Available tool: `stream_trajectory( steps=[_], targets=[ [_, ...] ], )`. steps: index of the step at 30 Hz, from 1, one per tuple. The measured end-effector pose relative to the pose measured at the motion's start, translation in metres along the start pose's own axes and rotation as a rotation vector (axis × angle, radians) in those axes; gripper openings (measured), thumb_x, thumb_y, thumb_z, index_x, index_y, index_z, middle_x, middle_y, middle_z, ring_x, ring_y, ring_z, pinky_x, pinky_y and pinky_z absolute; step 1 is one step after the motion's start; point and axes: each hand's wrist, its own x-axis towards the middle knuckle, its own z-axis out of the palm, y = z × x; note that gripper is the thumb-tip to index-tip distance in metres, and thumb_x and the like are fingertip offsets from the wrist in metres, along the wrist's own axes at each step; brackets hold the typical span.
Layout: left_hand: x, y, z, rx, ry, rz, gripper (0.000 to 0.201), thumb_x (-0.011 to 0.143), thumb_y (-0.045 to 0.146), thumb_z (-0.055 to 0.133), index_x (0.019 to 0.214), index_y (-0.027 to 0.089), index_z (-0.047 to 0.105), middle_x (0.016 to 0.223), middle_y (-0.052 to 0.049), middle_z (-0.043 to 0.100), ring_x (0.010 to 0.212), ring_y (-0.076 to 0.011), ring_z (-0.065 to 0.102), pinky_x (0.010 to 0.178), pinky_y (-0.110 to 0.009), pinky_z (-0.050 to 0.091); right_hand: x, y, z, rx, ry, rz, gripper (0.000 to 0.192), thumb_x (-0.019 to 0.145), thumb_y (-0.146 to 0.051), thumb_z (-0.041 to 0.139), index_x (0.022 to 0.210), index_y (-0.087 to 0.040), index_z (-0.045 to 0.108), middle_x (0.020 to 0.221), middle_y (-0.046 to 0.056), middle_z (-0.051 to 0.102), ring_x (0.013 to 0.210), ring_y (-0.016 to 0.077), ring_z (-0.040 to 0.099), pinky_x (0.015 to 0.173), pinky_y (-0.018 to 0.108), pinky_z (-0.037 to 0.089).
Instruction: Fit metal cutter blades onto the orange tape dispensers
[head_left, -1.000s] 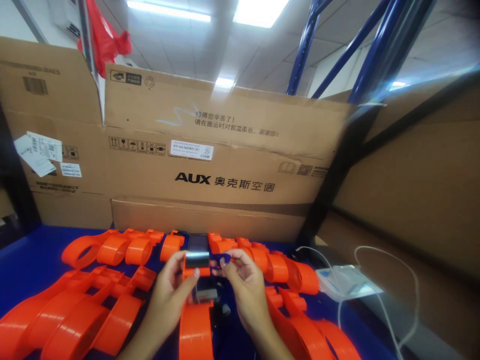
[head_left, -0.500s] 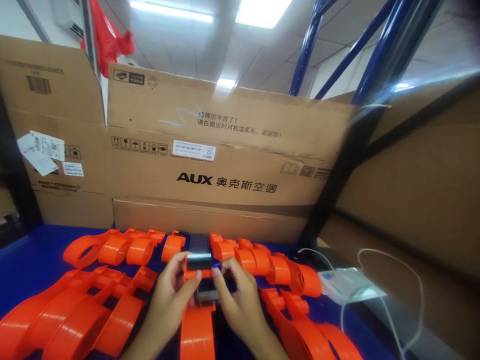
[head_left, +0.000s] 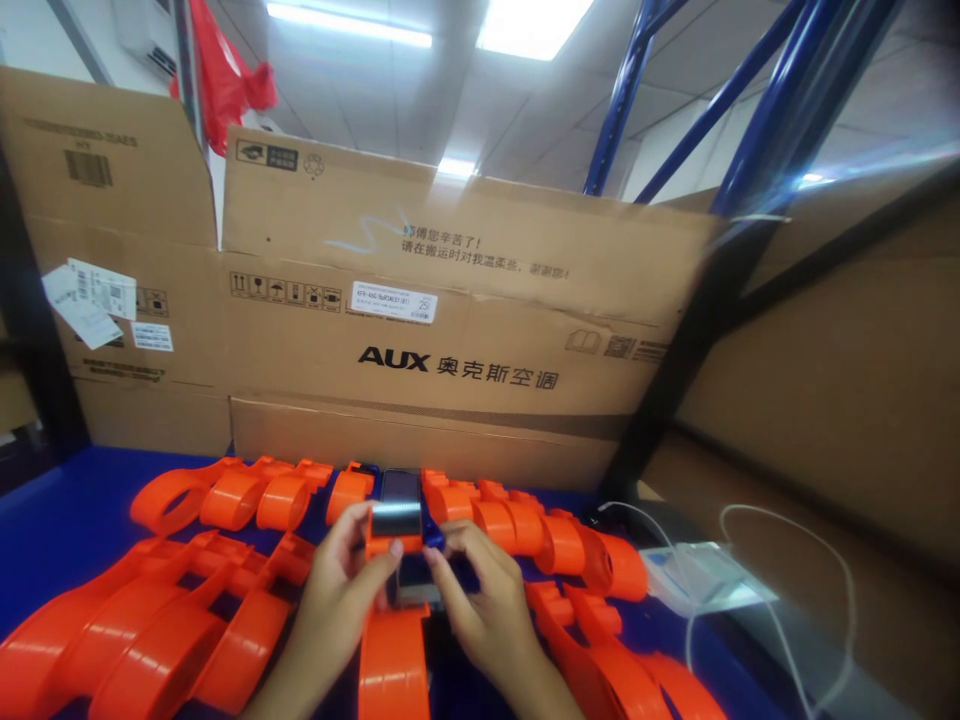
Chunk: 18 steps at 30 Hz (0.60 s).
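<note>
Between my hands, in the middle of the view, is an orange plastic tape dispenser (head_left: 395, 545) with a shiny serrated metal blade (head_left: 397, 519) at its top. My left hand (head_left: 352, 572) grips its left side, the thumb pressed on the orange front. At its right side my right hand (head_left: 482, 580) pinches a small blue part (head_left: 433, 533) with thumb and fingertips. Below them, a wide orange loop (head_left: 394, 665) hangs toward me; how it joins the upper part is partly hidden. A dark panel (head_left: 401, 486) shows just behind the blade.
Several orange dispensers lie in rows on the blue surface (head_left: 45, 520), left (head_left: 154, 640) and right (head_left: 562, 541). A cardboard AUX box (head_left: 450, 330) walls off the back. At right are a clear plastic packet (head_left: 705, 578), a white cable (head_left: 850, 600) and a rack post (head_left: 667, 370).
The view has shifted slightly. My right fingers have moved a little on the blue part, which shows more now. My left hand keeps its grip on the dispenser.
</note>
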Motion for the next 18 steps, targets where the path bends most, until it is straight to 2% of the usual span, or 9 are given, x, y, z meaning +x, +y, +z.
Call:
stream_trajectory(
  steps=[7, 12, 18],
  targets=[
    [-0.001, -0.002, 0.001, -0.004, -0.032, -0.026, 0.037, 0.082, 0.036, 0.075, 0.114, 0.024, 0.061, 0.101, -0.005, 0.070, 0.062, -0.0113, 0.058, 0.049, -0.020, 0.047, -0.002, 0.008, -0.003, -0.097, -0.038, -0.105, 0.014, 0.098, -0.017, 0.052, 0.086, -0.022, 0.058, 0.093, 0.009, 0.065, 0.084, 0.0216, 0.063, 0.075, 0.032, 0.051],
    [-0.002, -0.004, 0.001, 0.006, -0.031, -0.009, 0.035, 0.084, 0.037, 0.073, 0.114, 0.024, 0.061, 0.098, -0.003, 0.069, 0.058, -0.0090, 0.053, 0.050, -0.020, 0.046, -0.003, 0.013, -0.002, -0.160, -0.092, -0.162, 0.015, 0.098, -0.018, 0.053, 0.085, -0.023, 0.061, 0.085, 0.007, 0.064, 0.077, 0.0206, 0.062, 0.070, 0.032, 0.050],
    [0.001, -0.006, 0.000, 0.000, -0.023, -0.047, 0.039, 0.081, 0.039, 0.075, 0.114, 0.023, 0.062, 0.095, -0.004, 0.069, 0.057, -0.0098, 0.052, 0.050, -0.021, 0.047, -0.001, 0.010, -0.003, -0.113, -0.076, -0.163, 0.014, 0.096, -0.018, 0.058, 0.085, -0.024, 0.065, 0.083, 0.006, 0.066, 0.075, 0.0207, 0.062, 0.068, 0.032, 0.050]
  ],
)
